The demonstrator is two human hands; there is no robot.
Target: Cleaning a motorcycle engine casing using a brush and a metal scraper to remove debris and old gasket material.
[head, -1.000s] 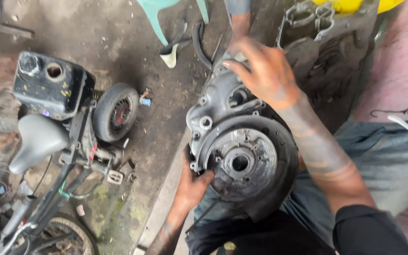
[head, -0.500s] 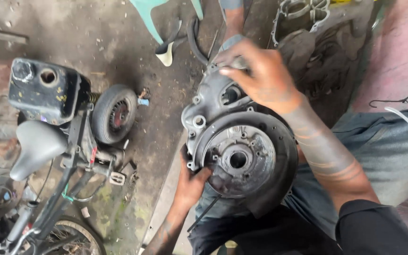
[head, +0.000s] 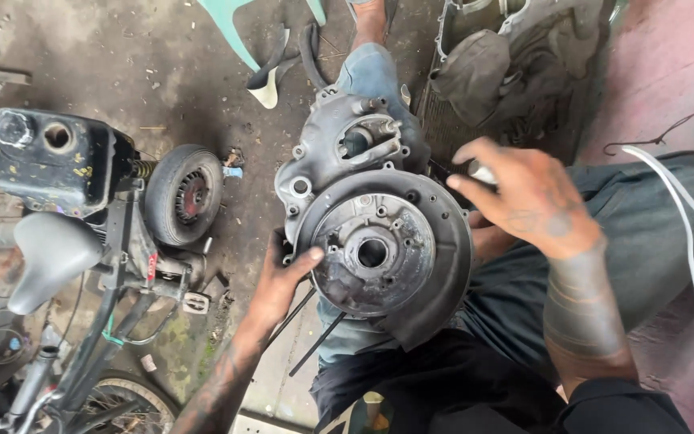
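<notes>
A greasy grey engine case with a round cover plate rests on my lap, between my knees. My left hand grips the lower left rim of that round plate, thumb laid on its face. My right hand hovers just right of the plate with fingers spread; a small pale object shows behind its fingers, and whether the hand holds it is unclear.
A small dismantled motorbike lies at left, with a black tank, a grey seat and a small wheel. A dirty cloth covers metal parts at the top right. A white cable crosses my right leg.
My right hand has left the top of the engine case and swung back to the right of the round plate. The left hand keeps its grip on the rim.
</notes>
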